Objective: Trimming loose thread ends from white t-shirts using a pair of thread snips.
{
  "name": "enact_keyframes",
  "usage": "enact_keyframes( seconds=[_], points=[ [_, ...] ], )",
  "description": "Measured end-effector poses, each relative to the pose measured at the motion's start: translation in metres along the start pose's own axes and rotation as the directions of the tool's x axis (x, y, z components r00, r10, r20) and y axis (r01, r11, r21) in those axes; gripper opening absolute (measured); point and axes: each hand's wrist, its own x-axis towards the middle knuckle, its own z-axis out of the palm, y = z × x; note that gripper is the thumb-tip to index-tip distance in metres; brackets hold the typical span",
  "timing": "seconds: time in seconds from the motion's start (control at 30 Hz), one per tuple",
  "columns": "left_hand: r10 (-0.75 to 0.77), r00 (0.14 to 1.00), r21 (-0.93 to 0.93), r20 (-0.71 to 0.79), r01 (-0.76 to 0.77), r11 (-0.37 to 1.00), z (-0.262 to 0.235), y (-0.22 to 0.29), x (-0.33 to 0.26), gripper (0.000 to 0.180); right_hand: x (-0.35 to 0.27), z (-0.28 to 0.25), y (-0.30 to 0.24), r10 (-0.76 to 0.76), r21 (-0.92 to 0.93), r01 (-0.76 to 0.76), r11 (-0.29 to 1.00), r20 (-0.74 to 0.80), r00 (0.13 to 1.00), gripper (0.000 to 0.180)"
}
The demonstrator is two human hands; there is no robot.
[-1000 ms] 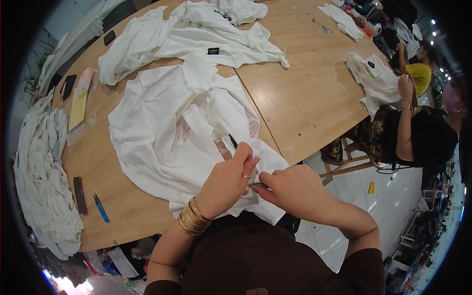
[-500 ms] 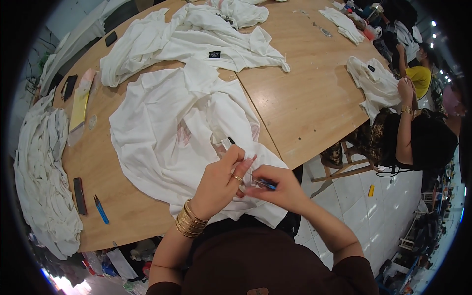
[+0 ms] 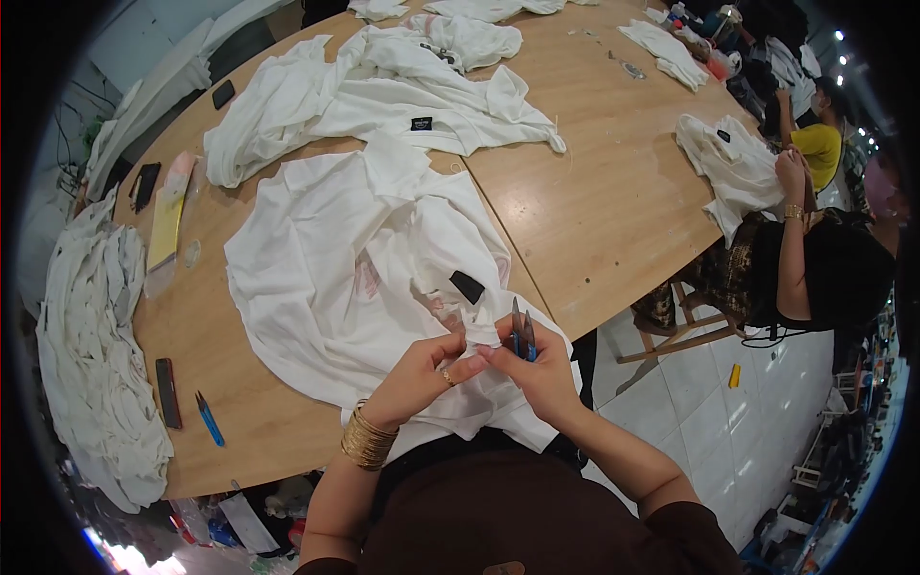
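Note:
A white garment (image 3: 316, 240) lies spread over the table's front edge and onto my lap, with a black label (image 3: 467, 287) showing near its gathered edge. My left hand (image 3: 422, 377) pinches that edge between thumb and fingers. Close beside it, my right hand (image 3: 537, 369) is closed, its thumb and fingertips on the cloth. Small blue-handled thread snips (image 3: 522, 335) are held in the right hand, blades pointing up and away from me. The fingers of the two hands nearly touch.
Another white garment (image 3: 383, 101) lies beyond mine. At left are a pile of white garments (image 3: 86, 355), a yellow pad (image 3: 167, 225), a dark red-edged bar (image 3: 168, 393) and blue tweezers-like snips (image 3: 210, 419). At right a seated co-worker (image 3: 824, 278) handles a white garment (image 3: 728, 172).
My right hand has turned so the snips point upward, clear of the cloth. The garment's edge has been shifted, and its black label now shows fully. My left hand has moved slightly lower.

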Motion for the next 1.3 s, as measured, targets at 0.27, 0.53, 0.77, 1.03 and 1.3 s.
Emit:
enact_keyframes(
  seconds=[0.27,0.53,0.77,1.03,1.3],
  points=[
    [0.001,0.997,-0.173,-0.081,-0.015,0.985,0.001,0.0,-0.007,0.023,0.005,-0.004,-0.005,-0.277,-0.314,0.305,0.899,0.13,0.952,0.016],
    [0.121,0.98,-0.008,-0.158,-0.124,0.992,0.002,-0.012,-0.009,0.02,0.022,-0.006,-0.007,0.068,0.33,-0.019,0.944,-0.137,0.988,0.012],
    [0.184,0.944,-0.239,-0.273,-0.252,0.938,0.017,0.015,-0.004,0.022,0.019,-0.013,-0.03,0.099,0.187,-0.085,0.979,-0.063,0.993,0.017],
    [0.091,0.995,0.133,0.03,-0.094,0.987,-0.003,0.041,0.005,0.031,0.022,-0.015,-0.042,-0.063,-0.016,0.063,0.998,-0.021,0.998,0.02],
    [0.032,0.999,0.314,0.019,-0.036,0.949,0.001,0.054,0.011,0.024,0.022,-0.017,-0.044,-0.14,0.017,0.143,0.99,-0.123,0.983,0.019]
  ],
)
